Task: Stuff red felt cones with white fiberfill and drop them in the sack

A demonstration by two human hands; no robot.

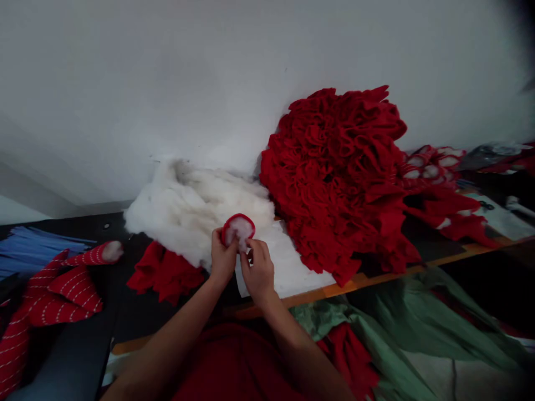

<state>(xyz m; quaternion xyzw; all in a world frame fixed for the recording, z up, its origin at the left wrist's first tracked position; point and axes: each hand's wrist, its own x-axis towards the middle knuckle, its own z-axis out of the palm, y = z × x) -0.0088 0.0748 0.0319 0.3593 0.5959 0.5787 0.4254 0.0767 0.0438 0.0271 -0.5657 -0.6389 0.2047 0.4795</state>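
Note:
A small red fabric piece (252,221) with a round open mouth shows white stuffing inside. My left hand (223,256) is wrapped round its left side, with the thumb at the opening. At the lower right of the mouth, the fingers of my right hand (258,267) pinch a bit of the white stuffing. Just behind the hands lies a large heap of white fluffy stuffing (200,203). To its right rises a tall pile of red fabric pieces (334,172). A smaller red fabric bunch (163,273) rests left of my left hand.
Red pieces with white stitching (67,289) and blue strips (29,248) lie at the left. White sheet (288,262) lies under the hands' right side. Stuffed red pieces (432,167) sit at the back right. Green cloth (430,317) hangs below the wooden table edge (443,258).

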